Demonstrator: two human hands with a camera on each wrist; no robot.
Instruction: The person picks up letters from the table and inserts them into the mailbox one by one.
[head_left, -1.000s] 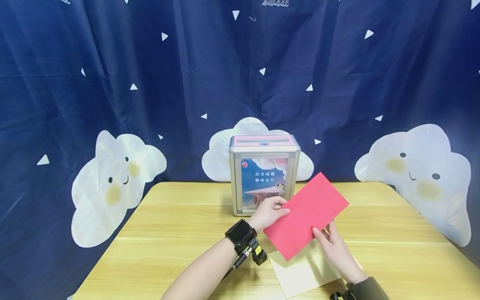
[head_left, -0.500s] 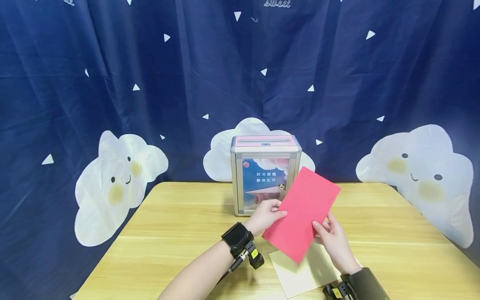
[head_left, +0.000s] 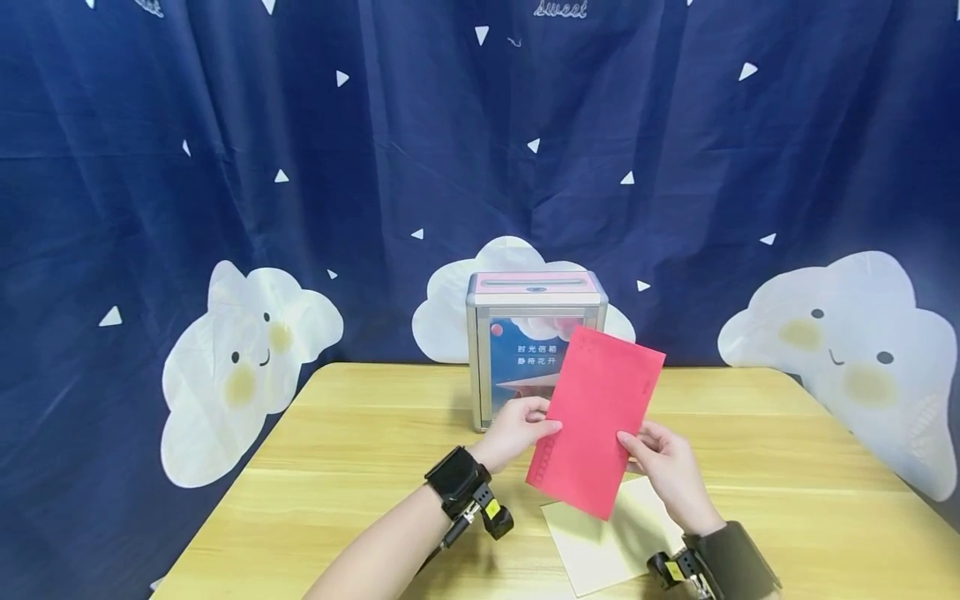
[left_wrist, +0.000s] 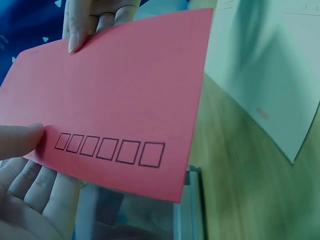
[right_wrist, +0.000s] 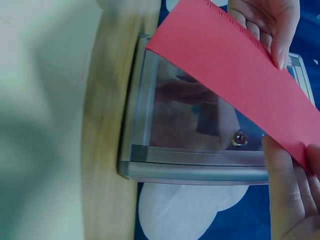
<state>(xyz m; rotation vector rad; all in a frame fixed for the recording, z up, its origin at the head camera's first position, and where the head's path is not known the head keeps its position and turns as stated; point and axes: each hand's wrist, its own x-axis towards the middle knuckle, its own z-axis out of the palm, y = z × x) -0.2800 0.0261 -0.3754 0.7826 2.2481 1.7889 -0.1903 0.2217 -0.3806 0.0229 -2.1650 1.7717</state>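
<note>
A red paper envelope is held up over the table between both hands, its long sides tilted slightly from upright. My left hand pinches its left long edge, thumb on the near face and fingers behind. On the opposite long edge, my right hand pinches it the same way. A row of several small printed squares runs along one short end of the envelope in the left wrist view. Below lies a cream envelope on the table, partly covered in the head view by the red one.
Behind the hands stands a metal-framed letter box with a slot in its pink top and a picture on its front. A small round lock shows on the front. A dark blue curtain hangs beyond the wooden table.
The red envelope has turned counterclockwise from a steep diagonal to nearly upright, and now overlaps more of the letter box's front. Both hands keep pinching its edges; the right hand has risen slightly.
</note>
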